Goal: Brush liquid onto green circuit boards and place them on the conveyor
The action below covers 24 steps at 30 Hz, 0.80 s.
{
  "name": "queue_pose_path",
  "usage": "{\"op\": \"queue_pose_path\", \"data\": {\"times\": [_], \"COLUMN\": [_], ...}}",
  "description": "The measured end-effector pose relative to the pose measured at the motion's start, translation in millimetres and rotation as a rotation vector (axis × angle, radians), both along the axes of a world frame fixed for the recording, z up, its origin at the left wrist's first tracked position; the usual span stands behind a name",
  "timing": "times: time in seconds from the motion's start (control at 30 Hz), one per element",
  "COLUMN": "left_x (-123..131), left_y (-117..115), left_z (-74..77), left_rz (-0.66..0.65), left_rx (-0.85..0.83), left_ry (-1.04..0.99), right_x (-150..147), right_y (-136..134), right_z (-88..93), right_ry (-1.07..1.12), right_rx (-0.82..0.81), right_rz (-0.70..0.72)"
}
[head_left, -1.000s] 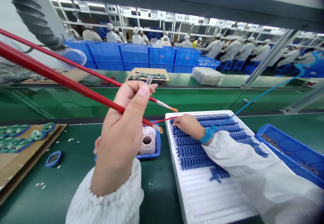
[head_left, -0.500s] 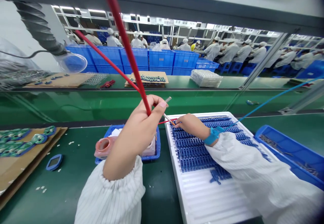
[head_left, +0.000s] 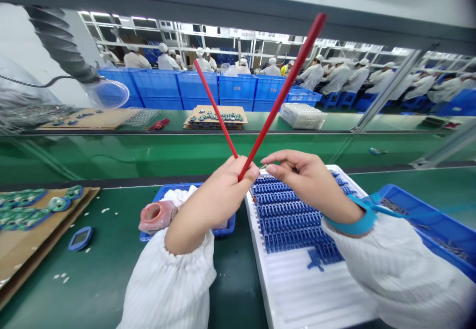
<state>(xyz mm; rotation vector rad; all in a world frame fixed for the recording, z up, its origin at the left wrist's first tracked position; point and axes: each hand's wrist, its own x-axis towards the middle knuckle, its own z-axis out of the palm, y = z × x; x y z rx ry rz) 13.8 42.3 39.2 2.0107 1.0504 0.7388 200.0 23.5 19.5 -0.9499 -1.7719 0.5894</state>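
My left hand (head_left: pixel 219 192) grips two red-handled brushes (head_left: pixel 284 93) near their lower ends, the long handles crossing and pointing up and away; the bristles are hidden. My right hand (head_left: pixel 308 180) hangs just to the right, thumb and fingertips close together above rows of blue comb-like plastic parts (head_left: pixel 288 217). A tiny metal piece (head_left: pixel 263 167) shows at those fingertips, too small to tell whether it is held. The parts lie in a white foam tray (head_left: pixel 293 294). A blue wrist strap (head_left: pixel 357 226) circles my right wrist.
A blue tray (head_left: pixel 188 188) under my left hand holds white cloth and a pink pot (head_left: pixel 156 216). At left, green circuit boards (head_left: pixel 33 205) lie on cardboard. A blue bin (head_left: pixel 427 222) stands at right. Beyond a glass partition are blue crates and workers in white.
My left hand has moved right, swinging the brush handles upright. My right hand has lifted off the blue parts, and the small metal piece now shows at its fingertips.
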Motion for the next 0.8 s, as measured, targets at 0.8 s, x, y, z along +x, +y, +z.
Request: {"op": "queue_pose_path", "data": {"times": [0.8], "left_x": [-4], "left_y": [-24], "left_z": [22.2], "left_rz": [0.432], "left_rx": [0.121], "left_ry": [-0.313], "right_x": [12], "right_y": [65], "right_z": [-80.6], "right_ry": [-1.211], "right_rx": [-0.345], "right_rz": [-0.322]}}
